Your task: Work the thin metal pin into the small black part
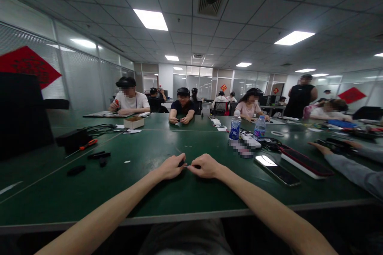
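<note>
Just above the green table (143, 195), my left hand (172, 166) and my right hand (206, 166) meet almost fingertip to fingertip. The left fingers are closed round a small black piece (181, 163), mostly hidden by them. A thin pale sliver shows in the narrow gap between the hands. My right hand is curled, thumb against forefinger, and pinches at that sliver's other end; a dark spot shows inside its curl. What exactly the pieces are is too small to tell. A small white scrap (127, 161) lies left of my left hand.
To the left lie several black parts (100, 154), an orange-handled screwdriver (86, 145), cables and an open box (133, 122). On the right are a phone (277, 170), a red-edged case (305, 161) and water bottles (235, 126). A neighbour's hands (320, 148) reach in at right.
</note>
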Motion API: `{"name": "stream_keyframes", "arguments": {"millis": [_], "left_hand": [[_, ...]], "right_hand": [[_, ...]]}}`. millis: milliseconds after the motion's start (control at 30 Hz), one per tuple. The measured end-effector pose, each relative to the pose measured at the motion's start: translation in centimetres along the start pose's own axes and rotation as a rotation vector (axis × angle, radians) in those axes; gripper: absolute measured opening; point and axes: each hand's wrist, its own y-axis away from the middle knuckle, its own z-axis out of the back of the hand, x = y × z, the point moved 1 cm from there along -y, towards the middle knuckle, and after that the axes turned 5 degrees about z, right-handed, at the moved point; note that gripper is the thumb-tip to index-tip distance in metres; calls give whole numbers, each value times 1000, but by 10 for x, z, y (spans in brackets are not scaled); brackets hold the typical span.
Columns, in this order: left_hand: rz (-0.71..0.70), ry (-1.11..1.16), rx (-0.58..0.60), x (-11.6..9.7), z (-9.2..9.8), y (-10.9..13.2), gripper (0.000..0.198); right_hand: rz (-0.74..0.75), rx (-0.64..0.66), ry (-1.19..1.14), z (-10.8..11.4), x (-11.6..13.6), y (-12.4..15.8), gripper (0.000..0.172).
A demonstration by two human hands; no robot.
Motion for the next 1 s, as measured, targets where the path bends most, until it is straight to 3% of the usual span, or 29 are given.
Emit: {"name": "stream_keyframes", "arguments": {"millis": [167, 367, 467, 700, 800, 1000], "left_hand": [[0, -6, 23, 0, 1, 0, 22], [12, -23, 0, -4, 2, 2, 27], [26, -29, 18, -5, 3, 3, 30], [-72, 15, -13, -4, 4, 4, 28], [-40, 29, 24, -4, 3, 2, 29], [5, 24, 49, -4, 4, 2, 33]], "right_hand": [[33, -3, -46, -1, 12, -7, 28], [-161, 1, -49, 1, -5, -2, 27], [-190, -40, -105, 4, -9, -1, 24], [54, -82, -135, 13, 17, -9, 32], [147, -76, -133, 15, 30, -12, 34], [178, -155, -158, 11, 34, -13, 33]]}}
